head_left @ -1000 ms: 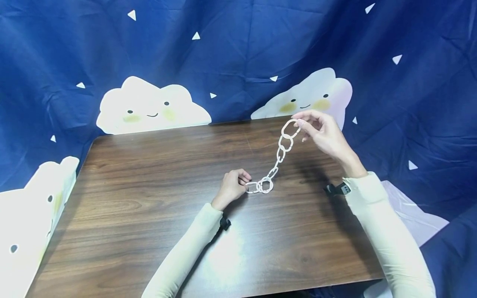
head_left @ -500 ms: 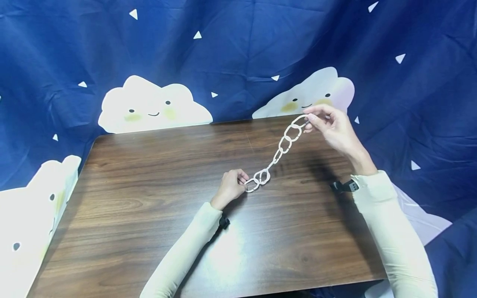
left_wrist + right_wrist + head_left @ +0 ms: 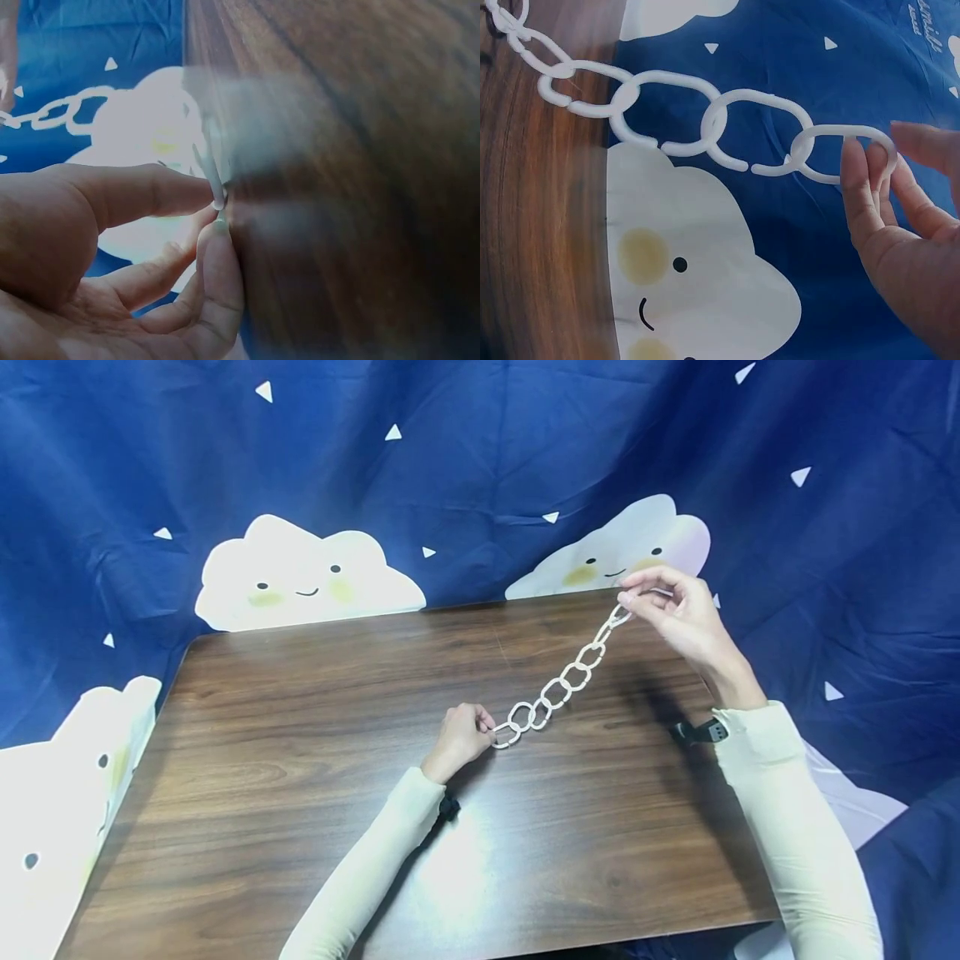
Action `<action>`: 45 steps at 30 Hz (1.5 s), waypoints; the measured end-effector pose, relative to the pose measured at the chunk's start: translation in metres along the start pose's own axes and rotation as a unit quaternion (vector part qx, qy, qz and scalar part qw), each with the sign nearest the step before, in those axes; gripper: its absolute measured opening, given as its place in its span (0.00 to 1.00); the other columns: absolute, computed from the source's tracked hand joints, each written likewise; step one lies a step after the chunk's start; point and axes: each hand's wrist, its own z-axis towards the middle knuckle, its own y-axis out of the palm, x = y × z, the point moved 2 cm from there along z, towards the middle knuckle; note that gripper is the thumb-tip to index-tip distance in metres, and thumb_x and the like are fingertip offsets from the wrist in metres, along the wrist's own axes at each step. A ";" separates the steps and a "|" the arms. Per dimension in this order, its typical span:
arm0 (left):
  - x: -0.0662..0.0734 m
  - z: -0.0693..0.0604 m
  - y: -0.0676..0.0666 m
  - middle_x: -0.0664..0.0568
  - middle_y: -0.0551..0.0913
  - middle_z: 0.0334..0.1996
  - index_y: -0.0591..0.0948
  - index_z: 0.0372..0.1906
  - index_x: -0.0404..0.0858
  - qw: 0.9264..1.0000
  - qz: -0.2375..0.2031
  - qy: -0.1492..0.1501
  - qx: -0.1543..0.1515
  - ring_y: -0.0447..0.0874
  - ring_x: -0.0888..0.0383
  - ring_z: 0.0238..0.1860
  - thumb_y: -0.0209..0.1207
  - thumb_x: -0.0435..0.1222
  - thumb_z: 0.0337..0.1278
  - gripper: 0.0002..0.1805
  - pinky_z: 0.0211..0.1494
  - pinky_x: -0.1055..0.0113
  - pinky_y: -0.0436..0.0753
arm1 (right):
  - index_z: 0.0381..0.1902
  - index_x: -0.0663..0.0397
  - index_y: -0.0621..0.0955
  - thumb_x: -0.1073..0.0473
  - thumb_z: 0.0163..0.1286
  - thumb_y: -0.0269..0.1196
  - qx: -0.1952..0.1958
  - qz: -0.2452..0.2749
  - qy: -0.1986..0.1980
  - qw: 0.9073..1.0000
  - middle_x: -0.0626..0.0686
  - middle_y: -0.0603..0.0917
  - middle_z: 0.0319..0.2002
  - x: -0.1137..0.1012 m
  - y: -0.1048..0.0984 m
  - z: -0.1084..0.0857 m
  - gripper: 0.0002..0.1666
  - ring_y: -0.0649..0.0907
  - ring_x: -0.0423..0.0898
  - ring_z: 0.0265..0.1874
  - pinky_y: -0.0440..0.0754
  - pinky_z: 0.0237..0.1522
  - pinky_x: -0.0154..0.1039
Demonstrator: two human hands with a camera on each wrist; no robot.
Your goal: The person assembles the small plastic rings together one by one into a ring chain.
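A chain of several white plastic links [image 3: 567, 683] runs slantwise between the two hands. Low over the table, the left hand [image 3: 457, 739] pinches the end link at the chain's near end; in the left wrist view this link [image 3: 213, 174] sits between thumb and fingertips, close to the wood. Farther right and higher up, the right hand [image 3: 693, 622] holds the opposite end link. The right wrist view shows fingers [image 3: 861, 184] around that link's end, with more open-gapped oval links [image 3: 714, 124] hanging from it toward the table.
A brown wood-grain table [image 3: 300, 718] lies beneath both hands. Behind it hangs a blue curtain [image 3: 465, 468] printed with white clouds and triangles. A black strap device [image 3: 697, 732] sits at the right wrist, and another [image 3: 448, 808] at the left.
The right hand has moved right and slightly up, drawing the chain straighter. Links that were bunched near the left hand are now spread out. The left hand has stayed nearly in place.
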 end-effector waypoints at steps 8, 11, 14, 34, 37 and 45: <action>-0.004 -0.004 -0.003 0.54 0.85 0.23 0.85 0.27 0.40 1.000 0.008 -0.007 0.003 0.76 0.63 0.25 0.71 0.29 0.48 0.05 0.36 0.71 0.77 | 0.51 0.69 0.84 0.77 0.67 0.66 0.006 0.022 -0.005 1.000 0.48 0.90 0.39 0.001 -0.008 -0.002 0.15 0.90 0.37 0.35 0.86 0.39 0.25; -0.004 -0.005 -0.006 0.54 0.84 0.23 0.85 0.27 0.40 1.000 0.022 -0.007 0.000 0.76 0.62 0.26 0.71 0.30 0.49 0.05 0.34 0.71 0.76 | 0.51 0.69 0.84 0.79 0.67 0.64 0.012 0.036 -0.014 0.999 0.50 0.91 0.39 -0.001 -0.011 -0.001 0.15 0.90 0.38 0.36 0.88 0.40 0.27; -0.004 -0.007 -0.009 0.53 0.85 0.24 0.85 0.28 0.38 0.999 0.044 -0.004 -0.008 0.77 0.61 0.26 0.73 0.33 0.50 0.06 0.34 0.69 0.77 | 0.50 0.70 0.83 0.81 0.67 0.62 0.014 0.057 -0.020 0.998 0.52 0.90 0.39 -0.002 -0.014 0.000 0.15 0.90 0.40 0.35 0.90 0.40 0.30; -0.019 -0.012 -0.017 0.50 0.84 0.27 0.83 0.34 0.37 0.998 0.065 0.017 0.006 0.78 0.57 0.28 0.74 0.36 0.54 0.10 0.34 0.64 0.77 | 0.51 0.72 0.82 0.81 0.68 0.60 0.027 0.065 -0.026 0.997 0.54 0.90 0.39 -0.004 -0.025 0.000 0.15 0.90 0.41 0.35 0.90 0.38 0.32; -0.022 -0.013 -0.020 0.49 0.84 0.26 0.81 0.35 0.38 0.998 0.057 0.015 0.019 0.78 0.55 0.28 0.72 0.34 0.53 0.10 0.33 0.63 0.77 | 0.50 0.72 0.83 0.81 0.67 0.61 0.031 0.059 -0.024 0.998 0.54 0.91 0.39 -0.003 -0.026 0.000 0.15 0.90 0.40 0.36 0.90 0.39 0.30; -0.037 -0.014 -0.035 0.53 0.86 0.24 0.81 0.38 0.39 0.999 0.018 -0.004 0.048 0.81 0.59 0.22 0.63 0.32 0.56 0.05 0.32 0.64 0.79 | 0.51 0.73 0.83 0.80 0.65 0.64 0.021 0.008 -0.023 0.999 0.49 0.92 0.37 0.001 -0.030 -0.003 0.15 0.90 0.37 0.36 0.86 0.38 0.23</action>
